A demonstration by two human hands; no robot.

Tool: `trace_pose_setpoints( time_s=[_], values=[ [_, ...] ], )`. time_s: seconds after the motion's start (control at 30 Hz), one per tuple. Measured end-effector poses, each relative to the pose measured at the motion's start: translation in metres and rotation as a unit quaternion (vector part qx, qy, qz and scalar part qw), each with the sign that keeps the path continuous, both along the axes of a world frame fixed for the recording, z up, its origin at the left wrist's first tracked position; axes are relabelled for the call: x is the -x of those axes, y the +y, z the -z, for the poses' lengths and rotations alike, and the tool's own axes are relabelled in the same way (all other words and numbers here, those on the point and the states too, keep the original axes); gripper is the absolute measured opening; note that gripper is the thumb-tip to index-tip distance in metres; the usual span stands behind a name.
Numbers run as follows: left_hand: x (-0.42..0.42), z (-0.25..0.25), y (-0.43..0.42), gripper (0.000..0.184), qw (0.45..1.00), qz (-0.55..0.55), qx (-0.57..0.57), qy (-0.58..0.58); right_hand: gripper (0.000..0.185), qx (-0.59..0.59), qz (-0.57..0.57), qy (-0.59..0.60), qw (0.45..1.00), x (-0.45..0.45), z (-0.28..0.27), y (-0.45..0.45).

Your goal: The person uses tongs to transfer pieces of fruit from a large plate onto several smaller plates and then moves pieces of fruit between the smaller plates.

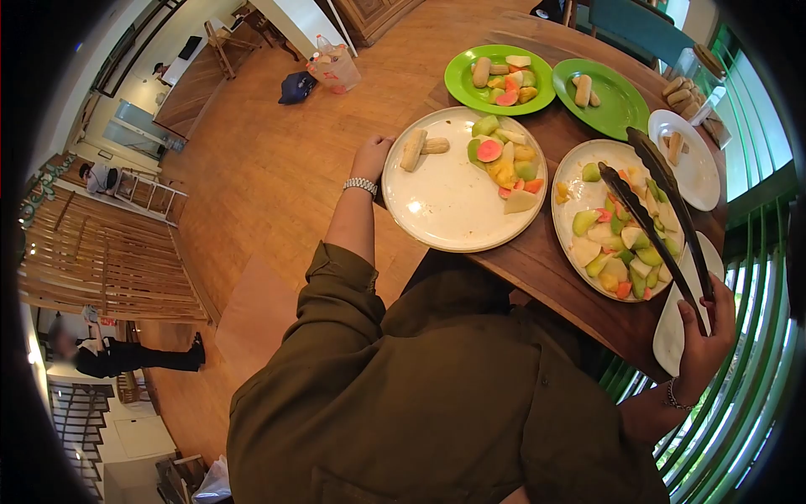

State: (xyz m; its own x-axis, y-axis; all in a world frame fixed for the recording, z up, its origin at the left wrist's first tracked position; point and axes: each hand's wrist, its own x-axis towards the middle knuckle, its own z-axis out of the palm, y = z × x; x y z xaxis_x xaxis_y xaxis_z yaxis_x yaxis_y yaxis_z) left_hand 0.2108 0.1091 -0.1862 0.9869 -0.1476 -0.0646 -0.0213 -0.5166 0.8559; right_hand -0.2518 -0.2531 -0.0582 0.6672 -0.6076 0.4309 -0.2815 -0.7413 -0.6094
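My left hand (372, 160) grips the left rim of a large white plate (432, 206), partly over the table edge. On this plate lie two finger-shaped biscuits (413, 150) and a pile of cut fruit (504, 168) toward its right side. My right hand (708, 336) is closed around the handle end of black tongs (645, 220). The tong arms are apart and reach over a second white plate (564, 223) heaped with mixed fruit pieces (621, 244). Under my right hand's wrist side is a narrow white dish (669, 340), partly covered.
Two green plates, one with fruit and biscuits (457, 82) and one with biscuits (617, 113), stand farther back. A white oval plate (701, 181) and a jar (697, 76) are at the right. Green slats (747, 336) border the table. Two people, a bag (333, 69) and a ladder (151, 197) are beyond.
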Motion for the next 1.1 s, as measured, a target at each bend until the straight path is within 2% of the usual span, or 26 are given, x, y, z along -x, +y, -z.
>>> trace_pose_setpoints(
  time_s=[0.1, 0.2, 0.4, 0.8, 1.03, 1.1],
  values=[
    [-0.001, -0.002, 0.000, 0.033, 1.000, -0.003, -0.028, 0.012, 0.048, 0.020, -0.008, -0.001, 1.000, 0.000, 0.001, 0.000],
    [0.006, -0.008, -0.004, 0.039, 1.000, -0.010, -0.012, 0.007, 0.048, 0.016, -0.002, -0.002, 1.000, -0.001, 0.001, 0.000],
    [-0.006, 0.006, 0.002, 0.039, 1.000, 0.002, 0.015, 0.012, 0.049, 0.031, -0.018, 0.020, 0.999, -0.001, -0.001, 0.000],
    [-0.002, 0.000, 0.000, 0.040, 0.999, 0.009, -0.036, -0.008, 0.050, 0.034, -0.015, 0.035, 0.999, -0.004, -0.004, 0.004],
    [0.000, 0.000, 0.002, 0.039, 1.000, 0.008, -0.001, 0.010, 0.051, 0.031, -0.021, 0.031, 0.999, -0.009, -0.007, 0.010],
    [-0.008, 0.009, 0.005, 0.037, 0.996, 0.044, -0.037, -0.065, 0.054, 0.033, -0.013, 0.028, 0.999, -0.005, -0.008, 0.008]
  ],
)
